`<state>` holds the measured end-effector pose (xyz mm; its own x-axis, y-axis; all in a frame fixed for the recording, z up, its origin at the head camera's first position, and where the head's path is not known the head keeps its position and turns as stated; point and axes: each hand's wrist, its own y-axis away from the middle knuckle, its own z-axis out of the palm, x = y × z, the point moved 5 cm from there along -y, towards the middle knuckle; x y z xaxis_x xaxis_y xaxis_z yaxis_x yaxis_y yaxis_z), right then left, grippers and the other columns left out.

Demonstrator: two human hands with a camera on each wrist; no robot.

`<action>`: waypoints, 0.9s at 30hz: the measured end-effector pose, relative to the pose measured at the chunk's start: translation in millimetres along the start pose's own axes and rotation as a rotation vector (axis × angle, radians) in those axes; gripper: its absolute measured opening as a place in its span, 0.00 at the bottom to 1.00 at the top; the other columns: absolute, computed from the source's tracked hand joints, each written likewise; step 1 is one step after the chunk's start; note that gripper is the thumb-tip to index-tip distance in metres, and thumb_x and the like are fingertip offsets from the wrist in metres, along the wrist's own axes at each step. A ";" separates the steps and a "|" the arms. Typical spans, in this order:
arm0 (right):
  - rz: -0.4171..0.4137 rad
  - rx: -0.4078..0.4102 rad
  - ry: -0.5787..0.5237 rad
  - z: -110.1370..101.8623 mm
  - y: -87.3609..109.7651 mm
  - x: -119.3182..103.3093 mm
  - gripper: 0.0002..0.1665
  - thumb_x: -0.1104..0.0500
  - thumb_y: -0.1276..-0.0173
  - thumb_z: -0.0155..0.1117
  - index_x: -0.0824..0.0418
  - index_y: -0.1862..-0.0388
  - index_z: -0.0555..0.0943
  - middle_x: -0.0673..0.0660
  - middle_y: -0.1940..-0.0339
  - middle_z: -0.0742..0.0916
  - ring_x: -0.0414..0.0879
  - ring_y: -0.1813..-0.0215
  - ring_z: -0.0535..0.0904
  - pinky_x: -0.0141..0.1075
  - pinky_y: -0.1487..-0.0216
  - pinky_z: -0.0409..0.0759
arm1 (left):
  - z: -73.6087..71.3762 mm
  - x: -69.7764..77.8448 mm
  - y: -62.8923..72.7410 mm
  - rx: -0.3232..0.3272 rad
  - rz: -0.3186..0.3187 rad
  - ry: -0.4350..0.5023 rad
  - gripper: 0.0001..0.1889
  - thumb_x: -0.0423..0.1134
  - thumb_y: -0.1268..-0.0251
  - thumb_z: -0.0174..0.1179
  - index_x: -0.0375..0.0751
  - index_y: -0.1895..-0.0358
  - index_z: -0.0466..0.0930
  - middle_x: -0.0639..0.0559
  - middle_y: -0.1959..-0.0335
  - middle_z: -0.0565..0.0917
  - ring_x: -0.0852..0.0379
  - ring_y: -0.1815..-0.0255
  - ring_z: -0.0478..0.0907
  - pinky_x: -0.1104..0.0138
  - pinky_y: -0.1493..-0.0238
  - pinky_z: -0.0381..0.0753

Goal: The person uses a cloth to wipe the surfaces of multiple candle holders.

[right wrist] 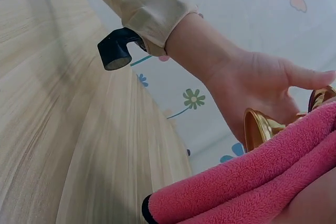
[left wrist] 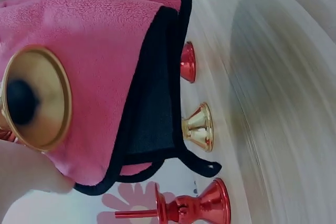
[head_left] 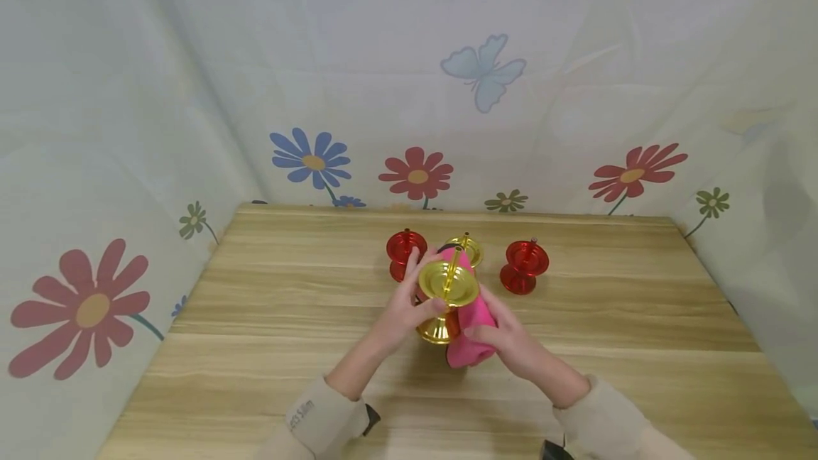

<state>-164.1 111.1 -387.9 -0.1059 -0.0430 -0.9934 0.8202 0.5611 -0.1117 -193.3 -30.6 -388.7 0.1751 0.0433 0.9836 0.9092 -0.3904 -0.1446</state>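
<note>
My left hand grips a shiny gold candle holder, which has a dish with an upright tube on top and a flared base. It is held above the table, slightly tilted. My right hand holds a folded pink cloth against the right side of that holder. In the left wrist view the cloth shows a black underside, black edging and a small loop, with the holder's round base in front of it. Across the right wrist view the cloth hides part of the holder's stem.
Behind the hands stand a red candle holder on the left, another gold one partly covered by the cloth, and a second red one on the right. They stand on a wooden table backed by a flower-printed curtain.
</note>
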 end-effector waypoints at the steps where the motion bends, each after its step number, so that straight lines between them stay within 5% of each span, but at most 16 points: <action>1: -0.004 0.005 -0.006 -0.9 -0.1 -0.6 0.39 0.67 0.43 0.49 0.66 0.33 0.48 0.57 0.55 0.73 0.42 0.55 0.73 0.37 0.61 0.79 | -0.6 0.0 -0.7 0.012 -0.005 0.011 0.43 0.66 0.54 0.56 0.52 0.34 0.55 0.59 0.29 0.47 0.57 0.29 0.26 0.39 0.38 0.42; 9: -0.023 0.082 -0.014 -11.4 1.0 -4.6 0.41 0.70 0.48 0.47 0.70 0.33 0.48 0.58 0.57 0.73 0.41 0.59 0.75 0.36 0.63 0.79 | -7.2 6.1 1.4 0.221 0.042 0.069 0.33 0.56 0.52 0.61 0.44 0.42 0.65 0.56 0.33 0.60 0.52 0.28 0.39 0.45 0.34 0.39; 15: -0.025 0.074 -0.001 -9.7 1.8 -11.3 0.41 0.70 0.48 0.47 0.72 0.34 0.48 0.59 0.55 0.73 0.41 0.58 0.74 0.36 0.63 0.79 | -2.3 5.6 0.8 0.135 0.030 0.141 0.28 0.52 0.37 0.47 0.47 0.35 0.57 0.54 0.31 0.54 0.54 0.28 0.35 0.45 0.34 0.41; 21: -0.061 0.063 -0.029 -9.0 3.4 -12.3 0.41 0.71 0.50 0.46 0.75 0.35 0.48 0.52 0.57 0.75 0.39 0.59 0.75 0.32 0.62 0.78 | 3.8 3.7 -0.3 0.034 0.014 0.212 0.30 0.55 0.35 0.40 0.42 0.34 0.55 0.52 0.30 0.51 0.52 0.28 0.31 0.46 0.33 0.32; 24: -0.037 0.062 -0.052 -11.4 4.5 -9.6 0.41 0.71 0.50 0.45 0.75 0.35 0.48 0.52 0.58 0.76 0.38 0.60 0.76 0.33 0.63 0.79 | 3.0 3.1 -0.3 0.059 -0.014 0.213 0.28 0.53 0.34 0.41 0.43 0.35 0.57 0.49 0.31 0.54 0.51 0.29 0.39 0.47 0.33 0.39; 27: -0.003 0.084 -0.068 -14.7 5.0 -7.1 0.40 0.72 0.50 0.44 0.74 0.35 0.48 0.52 0.57 0.75 0.39 0.59 0.75 0.33 0.62 0.79 | -0.6 7.5 1.6 0.181 0.000 0.120 0.23 0.48 0.35 0.46 0.45 0.38 0.63 0.50 0.35 0.62 0.52 0.31 0.51 0.50 0.34 0.51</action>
<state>-167.5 126.4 -381.0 -0.0720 -0.1020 -0.9922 0.8647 0.4894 -0.1131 -190.8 -31.5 -381.6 0.1392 -0.0705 0.9878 0.9641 -0.2181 -0.1514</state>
